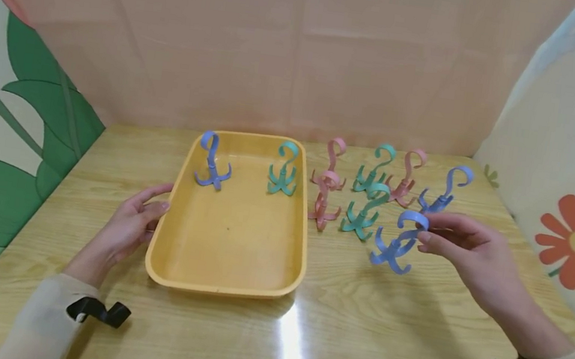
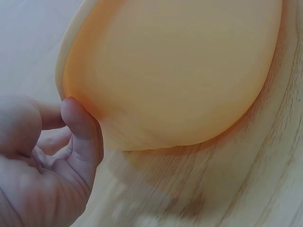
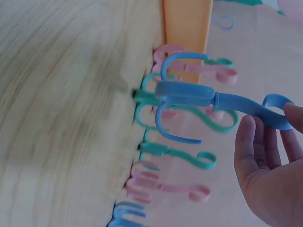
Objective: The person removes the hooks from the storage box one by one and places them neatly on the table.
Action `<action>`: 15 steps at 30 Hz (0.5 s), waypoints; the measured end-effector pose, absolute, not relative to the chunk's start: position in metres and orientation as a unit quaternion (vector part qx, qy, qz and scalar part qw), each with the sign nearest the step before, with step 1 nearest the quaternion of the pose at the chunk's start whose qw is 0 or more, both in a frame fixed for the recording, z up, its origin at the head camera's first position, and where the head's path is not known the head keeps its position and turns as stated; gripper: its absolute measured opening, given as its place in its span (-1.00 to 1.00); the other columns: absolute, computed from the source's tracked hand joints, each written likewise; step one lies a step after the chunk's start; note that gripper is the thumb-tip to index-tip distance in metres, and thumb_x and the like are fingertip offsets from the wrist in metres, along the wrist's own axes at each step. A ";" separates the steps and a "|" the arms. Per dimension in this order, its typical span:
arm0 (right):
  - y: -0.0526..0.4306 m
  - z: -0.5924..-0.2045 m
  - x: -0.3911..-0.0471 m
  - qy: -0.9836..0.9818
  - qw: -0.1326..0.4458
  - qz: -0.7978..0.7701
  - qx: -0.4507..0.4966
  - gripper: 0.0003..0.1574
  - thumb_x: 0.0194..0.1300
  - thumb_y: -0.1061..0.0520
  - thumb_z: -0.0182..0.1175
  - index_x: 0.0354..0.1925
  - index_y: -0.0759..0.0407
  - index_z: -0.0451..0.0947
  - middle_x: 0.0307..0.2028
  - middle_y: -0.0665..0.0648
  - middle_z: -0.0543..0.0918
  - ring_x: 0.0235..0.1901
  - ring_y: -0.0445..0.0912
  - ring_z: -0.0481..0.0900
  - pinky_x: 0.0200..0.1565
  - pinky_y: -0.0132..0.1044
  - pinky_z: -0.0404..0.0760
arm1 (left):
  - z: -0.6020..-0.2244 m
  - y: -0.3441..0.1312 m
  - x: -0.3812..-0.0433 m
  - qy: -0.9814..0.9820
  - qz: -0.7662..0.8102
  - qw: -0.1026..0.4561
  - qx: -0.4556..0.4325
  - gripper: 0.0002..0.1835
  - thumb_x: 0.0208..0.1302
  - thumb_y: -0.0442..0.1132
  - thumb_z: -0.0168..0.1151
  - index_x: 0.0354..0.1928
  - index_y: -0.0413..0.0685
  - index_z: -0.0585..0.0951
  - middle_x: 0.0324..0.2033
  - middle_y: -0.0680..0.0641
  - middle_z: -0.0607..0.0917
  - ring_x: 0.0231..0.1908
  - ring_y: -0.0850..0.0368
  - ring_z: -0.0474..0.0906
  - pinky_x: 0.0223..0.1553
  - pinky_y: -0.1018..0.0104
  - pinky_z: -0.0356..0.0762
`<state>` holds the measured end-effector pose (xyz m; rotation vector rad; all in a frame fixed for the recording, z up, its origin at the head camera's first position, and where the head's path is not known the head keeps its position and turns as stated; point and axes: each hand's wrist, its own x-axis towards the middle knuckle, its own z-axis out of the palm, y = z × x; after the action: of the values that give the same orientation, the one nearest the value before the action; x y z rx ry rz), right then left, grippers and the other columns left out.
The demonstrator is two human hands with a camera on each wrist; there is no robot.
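Note:
My right hand [image 1: 478, 265] holds a blue multi-prong hanging hook [image 3: 189, 94] by its curved top, thumb against fingers. The hook is raised, with its prongs away from the hand. At the left side of a yellow tray [image 1: 221, 289], my left hand [image 1: 129, 225] grips the rim between thumb and bent fingers; part of those fingers is hidden. Inside the tray stand a blue hook [image 1: 211, 163] at the back left and a green hook [image 1: 283, 173] at the back right.
Right of the tray, several hooks stand upright on the wooden table [image 1: 222, 341]: pink hooks [image 1: 323, 208], green hooks [image 1: 361, 219] and a blue hook [image 1: 446, 191]. A pink cloth [image 1: 282, 51] hangs behind, and a flower-patterned wall panel [image 1: 540, 164] borders the right.

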<state>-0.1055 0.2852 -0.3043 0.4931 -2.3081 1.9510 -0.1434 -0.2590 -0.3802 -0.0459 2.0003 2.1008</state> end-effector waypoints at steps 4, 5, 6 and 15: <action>0.297 -0.311 -0.109 -0.743 0.043 0.652 0.147 -0.69 0.36 0.46 0.20 0.07 0.50 0.53 -0.08 0.12 0.74 -0.24 -0.12 0.74 -0.17 -0.30 0.70 | -0.380 -0.259 -0.142 0.684 0.719 0.118 -0.017 -0.38 0.56 -0.16 0.07 0.55 -0.03 0.16 -0.05 -0.11 0.73 -0.27 0.09 0.74 -0.36 0.29 0.70; 0.299 -0.313 -0.110 -0.745 0.045 0.651 0.140 -0.68 0.36 0.45 0.21 0.07 0.50 0.54 -0.09 0.11 0.74 -0.23 -0.12 0.74 -0.17 -0.30 0.70 | -0.380 -0.259 -0.142 0.685 0.719 0.117 -0.019 -0.38 0.57 -0.16 0.07 0.55 -0.03 0.16 -0.05 -0.11 0.73 -0.27 0.09 0.74 -0.36 0.29 0.70; 0.302 -0.315 -0.111 -0.751 0.046 0.646 0.130 -0.68 0.36 0.43 0.22 0.08 0.47 0.55 -0.09 0.09 0.74 -0.24 -0.13 0.74 -0.17 -0.31 0.70 | -0.380 -0.259 -0.141 0.686 0.718 0.117 -0.020 -0.38 0.57 -0.16 0.07 0.55 -0.03 0.16 -0.05 -0.11 0.72 -0.27 0.09 0.74 -0.37 0.29 0.70; 0.322 -0.325 -0.132 -0.751 0.043 0.656 0.066 -0.63 0.36 0.31 0.29 0.09 0.44 0.56 -0.08 0.05 0.74 -0.20 -0.14 0.75 -0.16 -0.28 0.69 | -0.379 -0.258 -0.143 0.698 0.706 0.115 -0.025 -0.38 0.57 -0.14 0.07 0.56 0.01 0.17 0.01 -0.09 0.69 -0.19 0.06 0.73 -0.30 0.27 0.70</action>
<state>-0.1322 0.3220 -0.3254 0.2033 -2.2953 2.0056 -0.1432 -0.2577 -0.3793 -0.0730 2.0456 2.0694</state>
